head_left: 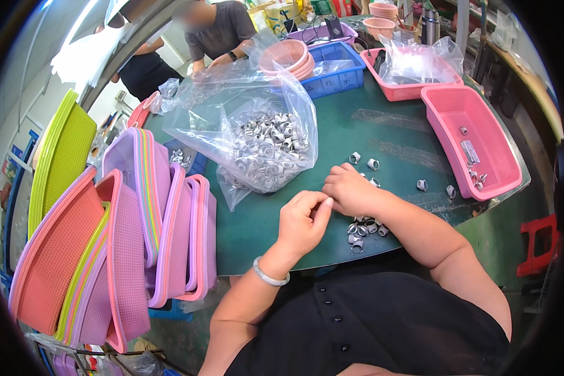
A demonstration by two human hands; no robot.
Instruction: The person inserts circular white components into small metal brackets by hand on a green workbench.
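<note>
My left hand (302,220), with a pale bangle (271,276) at its wrist, is closed, its thumb and fingertips pinched together. Its tips meet the fingers of my right hand (351,190), which is curled with the knuckles up. Whatever lies between them is too small or covered to make out. Under my right wrist is a pile of silver, ring-like metal pieces (358,229). More loose ring-like pieces (373,164) lie just beyond my right hand. A large clear plastic bag (272,147), full of the same pieces, sits open on the green table (250,235) ahead of my left hand.
At the right stands a pink basket (492,150) with a few small pieces inside. Stacked colourful baskets (128,250) crowd the left. A blue crate (338,81), pink bowls (285,57) and another pink tray (407,91) stand behind. A person (222,31) is across the table.
</note>
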